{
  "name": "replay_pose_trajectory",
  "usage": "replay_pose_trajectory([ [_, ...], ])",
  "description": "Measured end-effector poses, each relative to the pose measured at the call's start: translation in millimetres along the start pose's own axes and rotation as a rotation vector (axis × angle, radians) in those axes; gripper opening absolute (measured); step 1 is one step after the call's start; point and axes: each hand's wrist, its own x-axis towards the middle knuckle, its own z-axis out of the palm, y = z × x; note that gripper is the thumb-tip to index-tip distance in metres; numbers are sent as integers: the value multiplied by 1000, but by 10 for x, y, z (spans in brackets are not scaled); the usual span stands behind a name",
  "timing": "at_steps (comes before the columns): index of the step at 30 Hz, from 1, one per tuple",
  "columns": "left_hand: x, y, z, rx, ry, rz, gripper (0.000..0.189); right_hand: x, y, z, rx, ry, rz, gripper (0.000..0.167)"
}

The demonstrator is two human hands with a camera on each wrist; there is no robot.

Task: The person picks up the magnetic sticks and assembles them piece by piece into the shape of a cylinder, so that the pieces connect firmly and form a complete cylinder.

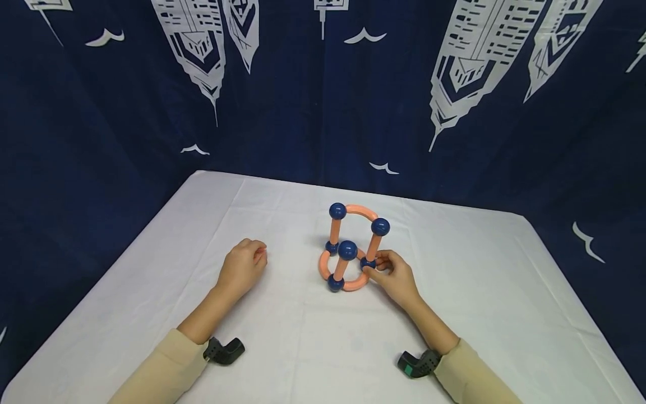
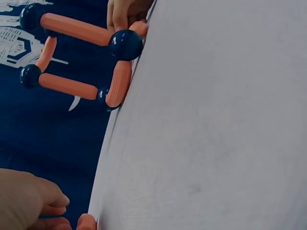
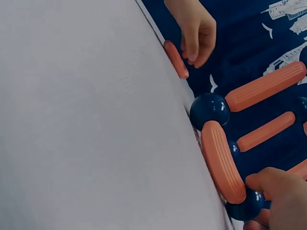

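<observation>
A magnetic stick-and-ball structure (image 1: 355,285) stands on the table. Curved orange sticks join blue balls into a ring at its base, and three straight sticks rise to blue balls on top. One curved stick (image 1: 362,210) bridges the two rear top balls. My right hand (image 1: 398,279) pinches the base ball (image 3: 244,207) at the structure's right. Left of the structure, my left hand (image 1: 243,268) hovers with loosely curled fingers, holding nothing visible. Close under it lies a loose orange stick (image 3: 176,60), hidden by the hand in the head view.
A white cloth (image 1: 303,348) covers the table. Behind it hangs a dark blue curtain (image 1: 313,112) with white building prints. Black wrist devices (image 1: 224,352) sit at both sleeve cuffs.
</observation>
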Motion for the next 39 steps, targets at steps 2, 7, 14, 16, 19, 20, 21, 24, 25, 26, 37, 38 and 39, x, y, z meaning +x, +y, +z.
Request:
replay_pose_trajectory([
  [2,-3,-30,-5,52,22,17,12,9,13,10,-17,-6,-8,44],
  [7,-19,-84,5,140,29,52,12,4,41,23,-43,-9,-31,43],
  [14,-53,-113,47,183,-31,104,17,-19,55,20,-48,-8,-37,42],
  [16,-54,-111,58,175,-15,130,15,-16,56,18,-50,-5,-43,41],
  [19,-58,-110,73,174,31,187,10,-13,54,16,-54,-6,-43,42],
  [20,-59,-112,80,176,52,209,9,-13,51,16,-57,-7,-41,42],
  [21,-59,-113,84,180,70,224,9,-13,50,15,-56,-8,-41,42],
  [24,-65,-121,100,185,102,253,10,-18,58,17,-56,-7,-47,42],
  [25,-60,-121,106,185,104,254,11,-15,63,15,-56,-4,-52,41],
  [26,-59,-115,106,179,97,250,11,-13,67,12,-56,-1,-57,41],
  [37,-26,46,99,-221,-113,-117,29,-5,89,10,-50,-7,-44,41],
  [38,-25,60,94,-265,-137,-157,31,-7,90,10,-49,-8,-43,41],
  [39,-24,70,91,-306,-166,-197,33,-9,91,10,-47,-9,-42,41],
])
